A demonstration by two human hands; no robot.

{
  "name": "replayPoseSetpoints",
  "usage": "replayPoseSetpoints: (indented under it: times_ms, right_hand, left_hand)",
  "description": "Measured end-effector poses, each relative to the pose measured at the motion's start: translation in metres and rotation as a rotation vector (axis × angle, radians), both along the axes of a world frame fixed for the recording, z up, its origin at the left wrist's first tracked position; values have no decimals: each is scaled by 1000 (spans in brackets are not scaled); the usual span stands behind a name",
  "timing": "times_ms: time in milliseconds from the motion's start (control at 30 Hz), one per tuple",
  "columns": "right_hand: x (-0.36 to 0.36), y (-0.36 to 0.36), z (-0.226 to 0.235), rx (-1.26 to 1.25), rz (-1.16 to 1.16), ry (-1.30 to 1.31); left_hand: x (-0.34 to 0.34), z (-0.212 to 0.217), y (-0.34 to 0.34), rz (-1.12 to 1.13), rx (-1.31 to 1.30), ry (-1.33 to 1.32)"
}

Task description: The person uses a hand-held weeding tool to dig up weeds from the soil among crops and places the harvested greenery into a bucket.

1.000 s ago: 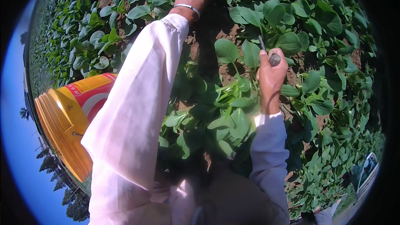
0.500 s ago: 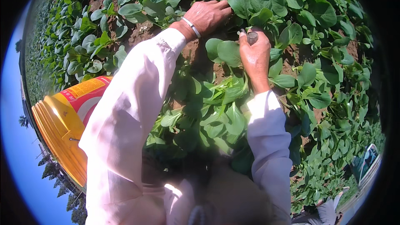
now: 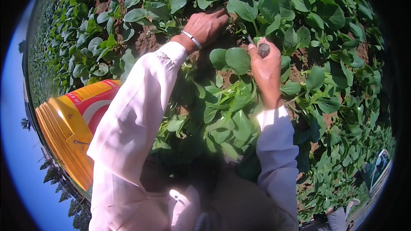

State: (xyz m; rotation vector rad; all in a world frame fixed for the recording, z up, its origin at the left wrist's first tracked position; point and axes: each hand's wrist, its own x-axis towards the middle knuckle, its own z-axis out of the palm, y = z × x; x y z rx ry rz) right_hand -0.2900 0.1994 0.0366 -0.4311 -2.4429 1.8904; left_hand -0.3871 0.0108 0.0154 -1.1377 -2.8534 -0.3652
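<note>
My left hand (image 3: 206, 28), with a light band at the wrist, reaches down to the soil among leafy green plants. Its fingers are bent together, and their tips are in shadow, so what they hold is hidden. My right hand (image 3: 266, 66) is closed around a small hand tool (image 3: 264, 50) with a round handle end; a thin metal edge shows beside the thumb. Just beyond the right hand stands a broad-leaved green plant (image 3: 269, 10). Between my forearms lies a heap of leafy greens (image 3: 231, 122), partly in shade.
A yellow bucket (image 3: 64, 134) with a red label lies tipped on its side left of my left arm. Rows of leafy plants (image 3: 342, 145) spread all around, with brown soil between. Part of another person (image 3: 338, 219) shows at the lower right edge.
My left hand has drawn back slightly to the left and nearer, away from the leaves. My right hand has shifted a little nearer and to the right, still holding the tool.
</note>
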Motion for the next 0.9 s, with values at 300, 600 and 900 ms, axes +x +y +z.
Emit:
replayPoseSetpoints:
  times_ms: [300,600,900]
  right_hand:
    - [-32,-12,0,97,-11,22]
    - [-42,-12,1,85,-93,-35]
    - [71,23,34,-640,-492,-97]
  left_hand:
    - [-47,-16,46,486,179,-145]
    - [-70,-46,51,638,795,-407]
    - [43,16,50,-219,158,-144]
